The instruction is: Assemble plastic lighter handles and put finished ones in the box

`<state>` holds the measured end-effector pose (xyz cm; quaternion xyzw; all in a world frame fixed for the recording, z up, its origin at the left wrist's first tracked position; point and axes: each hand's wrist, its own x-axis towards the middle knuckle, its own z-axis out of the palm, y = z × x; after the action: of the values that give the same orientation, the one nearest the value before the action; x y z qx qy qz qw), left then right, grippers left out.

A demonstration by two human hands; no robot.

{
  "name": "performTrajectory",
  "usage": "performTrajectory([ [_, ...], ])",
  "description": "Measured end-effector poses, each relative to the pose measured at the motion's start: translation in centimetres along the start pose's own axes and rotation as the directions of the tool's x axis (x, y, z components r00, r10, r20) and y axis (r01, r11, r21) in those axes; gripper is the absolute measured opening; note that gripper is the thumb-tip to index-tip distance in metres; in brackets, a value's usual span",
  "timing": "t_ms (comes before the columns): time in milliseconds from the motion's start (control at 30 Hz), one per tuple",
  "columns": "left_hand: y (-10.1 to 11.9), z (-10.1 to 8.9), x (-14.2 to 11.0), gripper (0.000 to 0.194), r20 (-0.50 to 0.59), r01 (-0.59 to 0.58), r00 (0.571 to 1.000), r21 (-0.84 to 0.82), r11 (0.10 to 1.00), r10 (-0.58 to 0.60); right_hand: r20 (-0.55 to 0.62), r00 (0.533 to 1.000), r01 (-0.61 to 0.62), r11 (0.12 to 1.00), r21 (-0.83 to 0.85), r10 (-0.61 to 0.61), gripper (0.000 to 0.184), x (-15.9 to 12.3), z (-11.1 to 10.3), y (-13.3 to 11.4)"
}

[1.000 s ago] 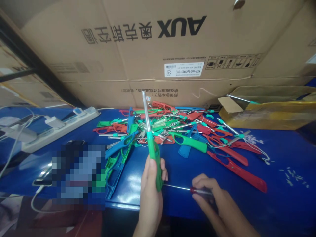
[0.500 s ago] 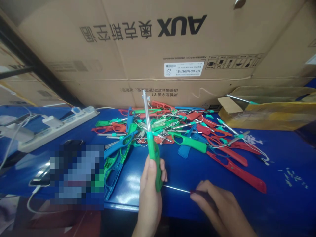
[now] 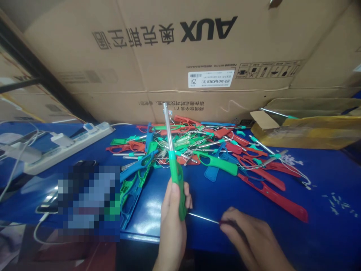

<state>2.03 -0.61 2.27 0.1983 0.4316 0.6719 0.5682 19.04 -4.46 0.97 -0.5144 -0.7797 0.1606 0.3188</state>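
My left hand (image 3: pixel 172 214) is closed round the green handle of a long-nosed lighter (image 3: pixel 174 165), held upright with its metal tube pointing up. My right hand (image 3: pixel 248 235) is closed on a red-handled screwdriver (image 3: pixel 210 220), whose thin shaft points left and reaches the bottom of the green handle. Just behind lies a pile of lighter parts (image 3: pixel 214 154): red, green and blue handle shells, metal tubes and wires.
A blue table (image 3: pixel 324 226) carries everything. A white power strip (image 3: pixel 70 145) with plugs and cables lies at the left, beside a blurred patch. An open yellow carton (image 3: pixel 304 128) stands at the right. Big cardboard boxes (image 3: pixel 180 56) wall the back.
My right hand slid a little down and right with the screwdriver. The left hand and lighter stayed almost still.
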Motion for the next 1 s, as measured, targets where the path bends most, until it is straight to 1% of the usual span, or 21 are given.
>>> performTrajectory([
  [133,-0.1,-0.1,0.0,0.05,0.009,0.012,1.0,0.0,1.0,-0.012,-0.042,0.998,-0.046,0.999,0.024,0.047,0.027,-0.1,-0.3,-0.8],
  [200,-0.1,-0.2,0.1,0.051,0.006,0.007,1.0,-0.001,1.0,-0.007,-0.055,0.997,-0.052,0.998,0.02,0.053,0.029,-0.2,-0.2,-0.8],
  [267,-0.2,-0.2,0.1,0.05,-0.001,0.004,1.0,0.001,1.0,-0.004,-0.047,0.998,-0.044,0.999,-0.005,0.044,0.031,-0.3,-0.1,-0.4],
  [333,-0.3,-0.2,0.1,0.051,-0.005,0.009,1.0,0.004,1.0,-0.009,-0.019,1.0,-0.011,1.0,-0.023,0.01,0.033,-0.3,0.0,0.1],
  [400,-0.3,-0.3,0.1,0.052,-0.009,0.012,1.0,0.008,1.0,-0.012,-0.004,1.0,0.015,1.0,-0.024,-0.015,0.031,-0.2,0.0,0.2],
  [500,-0.4,-0.4,0.1,0.054,-0.013,0.017,1.0,0.018,1.0,-0.017,-0.002,1.0,-0.01,0.999,0.032,0.011,0.026,0.0,-0.2,-0.2],
  [567,-0.4,-0.4,0.2,0.054,-0.017,0.022,1.0,0.025,0.999,-0.022,-0.003,1.0,-0.027,0.996,0.081,0.027,0.027,0.1,-0.3,-0.5],
  [667,-0.5,-0.6,0.2,0.055,-0.016,0.024,1.0,0.033,0.999,-0.024,-0.027,1.0,-0.011,0.998,0.063,0.012,0.032,0.0,-0.2,-0.3],
  [733,-0.6,-0.6,0.2,0.055,-0.009,0.021,1.0,0.038,0.999,-0.021,-0.014,0.999,0.03,0.999,0.03,-0.029,0.03,0.0,-0.1,0.2],
  [800,-0.6,-0.7,0.3,0.054,-0.006,0.017,1.0,0.04,0.999,-0.017,0.027,0.997,0.066,0.998,0.02,-0.066,0.02,0.0,0.1,0.8],
  [833,-0.7,-0.7,0.3,0.054,-0.007,0.016,1.0,0.038,0.999,-0.016,0.043,0.997,0.057,0.998,0.019,-0.058,0.015,0.0,0.1,0.9],
  [900,-0.6,-0.7,0.3,0.054,-0.007,0.017,1.0,0.034,0.999,-0.017,0.068,0.997,0.025,0.999,0.039,-0.027,0.015,0.1,0.2,1.0],
  [967,-0.6,-0.7,0.4,0.054,-0.003,0.021,1.0,0.029,0.999,-0.02,0.057,0.998,0.002,0.997,0.073,-0.006,0.011,0.1,0.3,0.9],
  [1000,-0.5,-0.7,0.4,0.054,0.0,0.024,1.0,0.029,0.999,-0.024,0.037,0.999,0.009,0.996,0.09,-0.013,0.012,0.1,0.4,0.8],
])
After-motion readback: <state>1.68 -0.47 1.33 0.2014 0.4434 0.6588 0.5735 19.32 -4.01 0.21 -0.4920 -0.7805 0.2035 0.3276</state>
